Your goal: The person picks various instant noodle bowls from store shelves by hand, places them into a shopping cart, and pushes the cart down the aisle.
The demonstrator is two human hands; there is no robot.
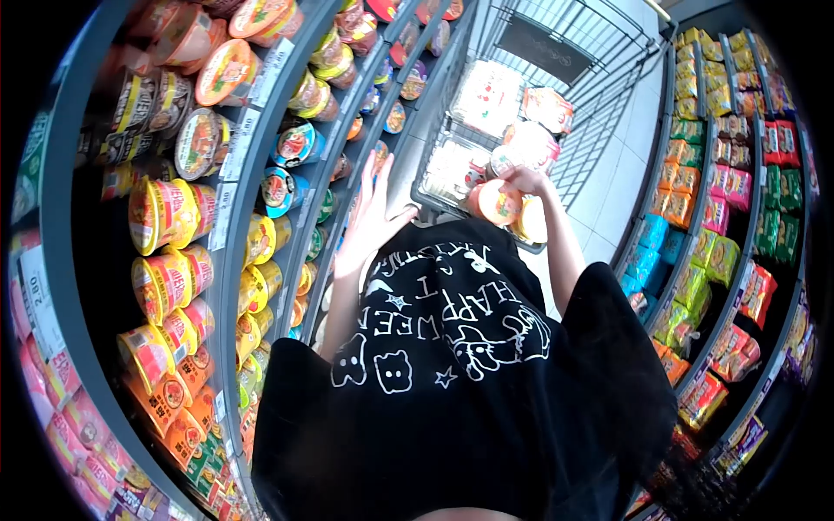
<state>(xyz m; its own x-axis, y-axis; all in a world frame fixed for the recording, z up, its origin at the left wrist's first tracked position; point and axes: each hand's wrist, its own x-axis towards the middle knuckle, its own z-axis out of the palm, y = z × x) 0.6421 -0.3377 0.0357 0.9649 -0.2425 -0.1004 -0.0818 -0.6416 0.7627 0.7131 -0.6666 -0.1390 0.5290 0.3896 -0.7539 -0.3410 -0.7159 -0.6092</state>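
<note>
My right hand [528,181] reaches into a wire shopping cart [546,49], its fingers curled on an instant noodle cup [503,161] with a pale round lid. Just below that hand sit an orange-lidded noodle cup [499,201] and a yellowish cup [530,222]. White packs with red print [488,95] and a red-and-white package [547,108] lie farther inside the cart. My left hand [372,217] is raised beside the left shelf, fingers stretched out and holding nothing. Whether it touches the shelf edge is unclear.
Shelves of noodle cups [178,213] with price tags [228,165] line the left side. On the right, another shelf unit carries colourful packets [686,178]. Pale floor tiles [612,165] show between the cart and the right shelves.
</note>
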